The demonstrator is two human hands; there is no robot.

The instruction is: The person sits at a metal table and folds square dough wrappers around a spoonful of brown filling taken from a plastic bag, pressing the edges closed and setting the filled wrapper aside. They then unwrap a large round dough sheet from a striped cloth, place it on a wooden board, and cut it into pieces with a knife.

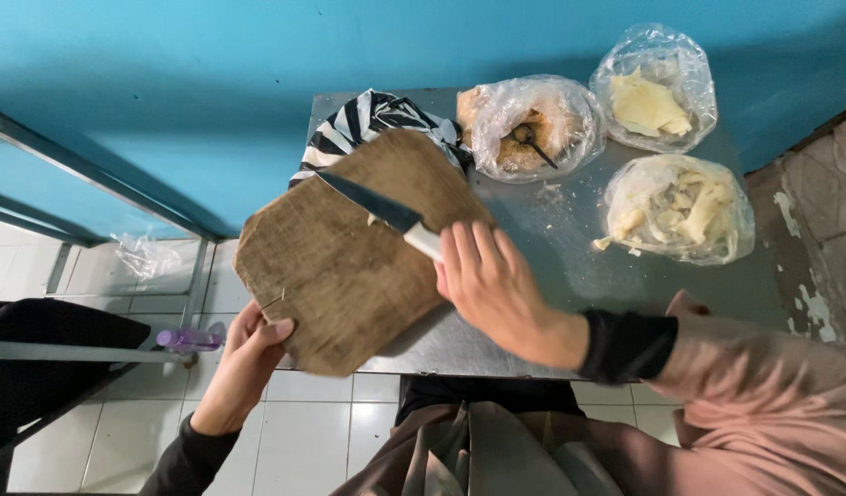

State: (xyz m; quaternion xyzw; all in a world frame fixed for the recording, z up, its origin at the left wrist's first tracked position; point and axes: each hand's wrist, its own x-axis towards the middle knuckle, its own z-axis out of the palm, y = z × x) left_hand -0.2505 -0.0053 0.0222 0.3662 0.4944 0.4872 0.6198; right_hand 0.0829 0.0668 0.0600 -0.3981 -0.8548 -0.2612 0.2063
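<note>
A steel bench [570, 266] stands against a blue wall [212, 83], with white floor tiles [294, 432] below and a metal frame [83, 174] to the left. At the back of the bench lie three clear bags: one with brownish pieces and a dark utensil [529, 124], one with pale yellow slabs [655, 87], and one with pale strips [680, 207] nearer the front. A striped black-and-white bag [368, 124] sits behind a worn wooden board [349, 253]. The board is tilted, overhanging the bench's left front corner. The left hand [253, 344] grips the board's lower edge, thumb on top. The right hand [487, 280] is closed on the white handle of a knife [377, 209], its dark blade lying flat across the board's upper face.
</note>
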